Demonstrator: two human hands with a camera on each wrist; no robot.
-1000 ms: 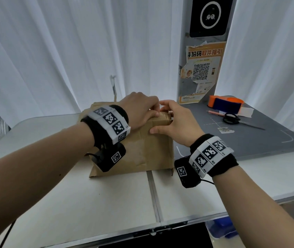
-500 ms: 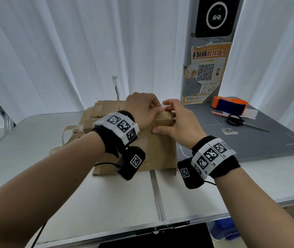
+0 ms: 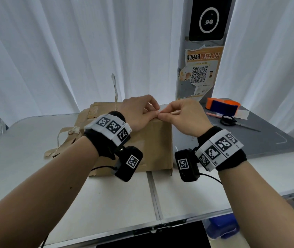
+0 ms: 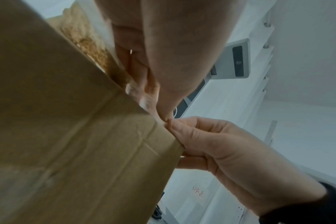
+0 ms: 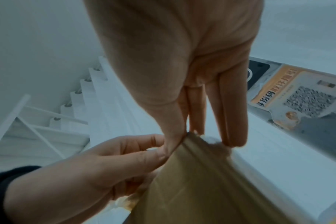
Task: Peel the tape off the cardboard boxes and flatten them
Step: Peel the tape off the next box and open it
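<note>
Item: cardboard box (image 3: 153, 145), upright at table (image 3: 117, 199) centre; left hand (image 3: 139, 111) and right hand (image 3: 182, 115) meeting at its 12 o'clock edge, each grip pinching tape there; step, peeling; next, judged: a steady pull along the seam.

Box (image 3: 153, 145) on table (image 3: 26, 176); scissors (image 3: 229, 120), tape dispenser (image 3: 221, 106) right.

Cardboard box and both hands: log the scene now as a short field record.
box: brown cardboard box standing on the white folding table
left hand: left hand pinches at the box's top right corner
right hand: right hand pinches at the same corner, fingertips meeting the left's
peeled tape: loose strips lying left of the box
on grey mat: scissors, orange tape dispenser
</note>
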